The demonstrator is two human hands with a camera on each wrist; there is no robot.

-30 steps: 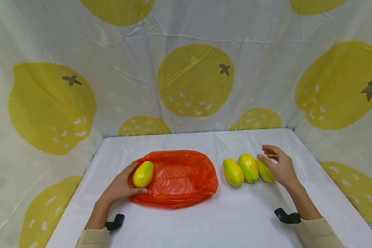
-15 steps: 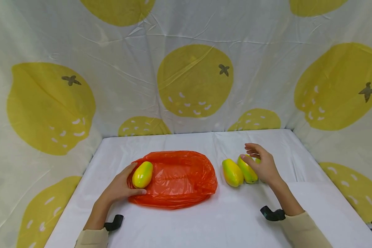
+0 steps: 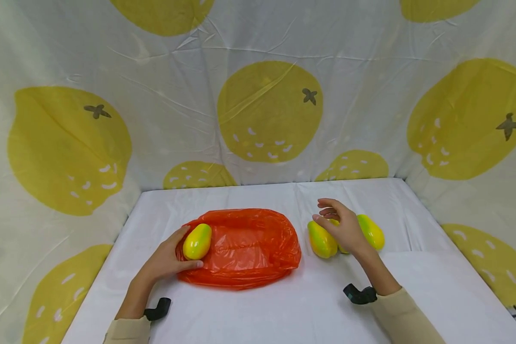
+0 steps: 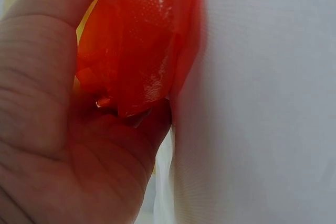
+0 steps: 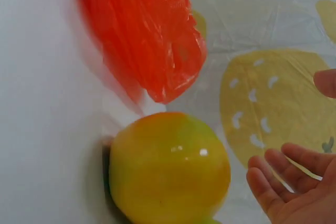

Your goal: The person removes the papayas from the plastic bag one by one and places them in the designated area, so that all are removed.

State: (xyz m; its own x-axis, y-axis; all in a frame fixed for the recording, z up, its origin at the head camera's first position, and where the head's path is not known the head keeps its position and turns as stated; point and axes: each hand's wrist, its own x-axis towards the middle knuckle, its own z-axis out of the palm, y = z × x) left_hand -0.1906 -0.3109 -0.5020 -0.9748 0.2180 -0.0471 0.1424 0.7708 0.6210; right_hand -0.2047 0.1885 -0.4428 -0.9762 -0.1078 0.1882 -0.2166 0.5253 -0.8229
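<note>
A red plastic bag (image 3: pixel 249 248) lies with its mouth spread wide on the white-covered table. Inside its left end rests a glossy yellow-green papaya (image 3: pixel 197 241). My left hand (image 3: pixel 165 260) holds the bag's left end, thumb along the front rim; in the left wrist view the red film (image 4: pixel 142 40) sits between thumb and fingers. Right of the bag are three more papayas: a left one (image 3: pixel 320 241), a middle one mostly covered by my right hand (image 3: pixel 344 229), and a right one (image 3: pixel 371 232). That hand hovers above them, fingers loosely bent around nothing. One papaya (image 5: pixel 170 169) looms close in the right wrist view.
Lemon-printed cloth (image 3: pixel 271 112) hangs behind the table and along both sides. The white tabletop (image 3: pixel 262 315) extends in front of the bag. Black wrist mounts (image 3: pixel 158 309) sit by both forearms.
My right hand has moved left over the row of papayas, uncovering the right one and now covering most of the middle one. The left hand and the bag have stayed in place.
</note>
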